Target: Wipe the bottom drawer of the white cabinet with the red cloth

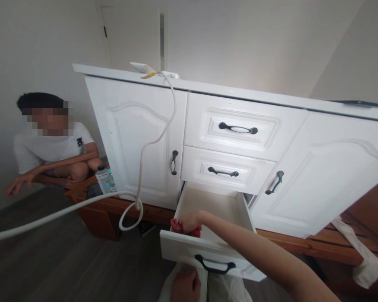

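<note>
My right hand (pixel 189 222) reaches into the pulled-out bottom drawer (pixel 214 205) of a white cabinet. Its fingers are closed around a bunched red cloth (pixel 195 231), which presses against the inside of the drawer front at its left end. Much of the cloth is covered by the hand. The drawer front carries a black handle (pixel 214 265) on its outer face. Below that front, my left hand (pixel 185 286) rests on my light-coloured trousers with its fingers curled in. Nothing shows in it.
Above are two shut drawers, flanked by cabinet doors (pixel 138 138). A white cable (pixel 141 167) hangs down the left door and runs leftward. Bottles (pixel 103 178) stand by a person in a white shirt (pixel 55 151). White cloth (pixel 365 260) drapes over the wooden bench (pixel 349 239).
</note>
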A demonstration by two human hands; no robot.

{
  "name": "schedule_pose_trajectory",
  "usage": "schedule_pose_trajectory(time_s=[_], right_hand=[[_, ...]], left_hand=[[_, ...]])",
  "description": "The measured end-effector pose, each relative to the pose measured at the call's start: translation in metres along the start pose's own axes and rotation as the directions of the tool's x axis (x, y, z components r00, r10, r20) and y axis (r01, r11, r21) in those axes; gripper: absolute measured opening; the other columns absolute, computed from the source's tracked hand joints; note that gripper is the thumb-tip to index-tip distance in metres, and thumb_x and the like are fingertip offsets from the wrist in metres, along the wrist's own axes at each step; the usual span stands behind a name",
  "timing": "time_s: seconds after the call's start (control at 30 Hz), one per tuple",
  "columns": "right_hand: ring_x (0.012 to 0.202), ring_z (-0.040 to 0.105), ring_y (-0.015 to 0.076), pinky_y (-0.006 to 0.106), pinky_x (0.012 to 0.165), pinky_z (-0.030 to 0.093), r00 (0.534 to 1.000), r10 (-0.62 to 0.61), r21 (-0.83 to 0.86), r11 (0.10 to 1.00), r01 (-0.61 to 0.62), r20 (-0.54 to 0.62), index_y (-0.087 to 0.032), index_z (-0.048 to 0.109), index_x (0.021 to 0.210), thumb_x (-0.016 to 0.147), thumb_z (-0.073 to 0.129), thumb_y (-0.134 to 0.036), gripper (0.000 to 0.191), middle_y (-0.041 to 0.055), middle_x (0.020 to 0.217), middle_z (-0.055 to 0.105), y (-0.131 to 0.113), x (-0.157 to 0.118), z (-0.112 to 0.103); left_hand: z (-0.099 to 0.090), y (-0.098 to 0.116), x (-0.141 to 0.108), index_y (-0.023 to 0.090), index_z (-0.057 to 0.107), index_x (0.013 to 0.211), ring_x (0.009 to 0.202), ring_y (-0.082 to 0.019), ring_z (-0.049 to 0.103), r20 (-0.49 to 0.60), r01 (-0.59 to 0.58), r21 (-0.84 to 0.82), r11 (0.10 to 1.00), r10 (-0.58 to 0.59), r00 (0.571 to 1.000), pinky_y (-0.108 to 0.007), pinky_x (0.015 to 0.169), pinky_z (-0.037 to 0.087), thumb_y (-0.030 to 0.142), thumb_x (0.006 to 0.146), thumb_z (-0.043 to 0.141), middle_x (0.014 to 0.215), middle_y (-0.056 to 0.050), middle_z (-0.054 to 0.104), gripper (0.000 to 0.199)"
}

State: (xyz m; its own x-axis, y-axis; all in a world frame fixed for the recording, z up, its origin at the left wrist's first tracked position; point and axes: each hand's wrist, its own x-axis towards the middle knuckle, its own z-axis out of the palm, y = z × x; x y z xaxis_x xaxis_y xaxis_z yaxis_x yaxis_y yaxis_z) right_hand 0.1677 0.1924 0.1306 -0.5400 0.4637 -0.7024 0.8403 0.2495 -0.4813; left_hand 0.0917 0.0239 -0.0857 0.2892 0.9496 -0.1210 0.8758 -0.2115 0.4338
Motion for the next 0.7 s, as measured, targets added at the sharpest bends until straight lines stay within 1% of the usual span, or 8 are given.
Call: schedule_pose_trajectory(time_s=[0.13,0.23,0.33,0.5,0.57,0.63,0.67,0.7], right_hand=[[0.048,0.052,0.0147,0.026,0.05,0.043,1.0,-0.013,-0.126,0.992,0.014,0.002,-0.018,0.05,0.059,0.064,0.052,-0.004,0.016,-0.0039,0.05,0.051,-0.001,-0.013,0.003],[0.049,0.051,0.0135,0.026,0.052,0.043,1.0,-0.004,-0.164,0.986,0.001,-0.02,-0.018,0.051,0.06,0.067,0.054,-0.006,0.014,-0.0039,0.052,0.052,0.01,-0.028,0.007],[0.048,0.051,0.0134,0.026,0.051,0.043,0.999,0.045,-0.194,0.98,-0.049,-0.022,-0.018,0.054,0.063,0.071,0.055,-0.011,0.011,-0.0035,0.052,0.052,0.037,-0.051,0.016],[0.051,0.056,0.017,0.029,0.053,0.046,0.981,0.192,-0.241,0.951,-0.191,-0.021,-0.014,0.065,0.072,0.074,0.06,-0.02,0.008,-0.0001,0.056,0.056,0.099,-0.103,0.044],[0.054,0.061,0.0197,0.031,0.055,0.049,0.955,0.297,-0.235,0.928,-0.29,-0.005,-0.012,0.071,0.081,0.075,0.061,-0.023,0.016,0.0023,0.059,0.061,0.117,-0.121,0.055],[0.054,0.063,0.0223,0.034,0.056,0.051,0.916,0.4,-0.225,0.895,-0.385,0.026,-0.012,0.075,0.092,0.077,0.06,-0.023,0.024,0.0039,0.059,0.064,0.128,-0.132,0.064],[0.053,0.064,0.023,0.035,0.056,0.052,0.899,0.435,-0.221,0.883,-0.415,0.048,-0.013,0.075,0.096,0.078,0.059,-0.023,0.026,0.0042,0.059,0.065,0.13,-0.134,0.067],[0.054,0.065,0.0233,0.036,0.057,0.053,0.899,0.437,-0.213,0.882,-0.42,0.036,-0.013,0.076,0.097,0.078,0.059,-0.022,0.026,0.0045,0.059,0.066,0.131,-0.133,0.067]], left_hand=[[0.018,-0.013,0.002,0.022,0.074,0.088,0.099,-0.025,0.068,-0.105,-0.035,0.104,0.994,0.046,0.993,-0.037,0.093,0.048,0.017,0.093,0.039,0.093,-0.006,0.076,0.036],[0.021,-0.02,0.003,0.022,0.076,0.089,0.101,-0.025,0.068,-0.108,-0.047,0.135,0.99,0.062,0.992,-0.035,0.094,0.048,0.017,0.092,0.041,0.095,-0.006,0.077,0.035],[0.01,-0.021,0.002,0.02,0.075,0.092,0.105,-0.025,0.067,-0.071,-0.036,0.094,0.995,0.042,0.997,-0.035,0.095,0.048,0.017,0.092,0.04,0.099,-0.007,0.076,0.035],[-0.014,-0.01,0.001,0.019,0.072,0.087,0.097,-0.022,0.067,-0.008,0.023,-0.056,0.998,-0.023,1.0,-0.033,0.09,0.046,0.022,0.093,0.037,0.097,-0.008,0.074,0.035],[-0.016,-0.006,0.001,0.018,0.071,0.087,0.098,-0.022,0.067,-0.006,0.017,-0.078,0.997,-0.017,1.0,-0.034,0.09,0.045,0.022,0.093,0.036,0.098,-0.008,0.074,0.036],[-0.014,-0.006,0.002,0.018,0.071,0.088,0.098,-0.023,0.067,-0.016,-0.004,-0.063,0.998,0.003,1.0,-0.035,0.091,0.046,0.024,0.094,0.034,0.099,-0.009,0.073,0.038],[-0.012,-0.007,0.002,0.018,0.071,0.089,0.098,-0.023,0.067,-0.023,-0.013,-0.046,0.999,0.012,1.0,-0.036,0.091,0.046,0.025,0.095,0.033,0.098,-0.009,0.074,0.039],[-0.009,-0.009,0.003,0.018,0.071,0.09,0.099,-0.024,0.067,-0.025,-0.018,-0.027,0.999,0.017,1.0,-0.036,0.092,0.046,0.025,0.095,0.031,0.098,-0.01,0.074,0.041]])
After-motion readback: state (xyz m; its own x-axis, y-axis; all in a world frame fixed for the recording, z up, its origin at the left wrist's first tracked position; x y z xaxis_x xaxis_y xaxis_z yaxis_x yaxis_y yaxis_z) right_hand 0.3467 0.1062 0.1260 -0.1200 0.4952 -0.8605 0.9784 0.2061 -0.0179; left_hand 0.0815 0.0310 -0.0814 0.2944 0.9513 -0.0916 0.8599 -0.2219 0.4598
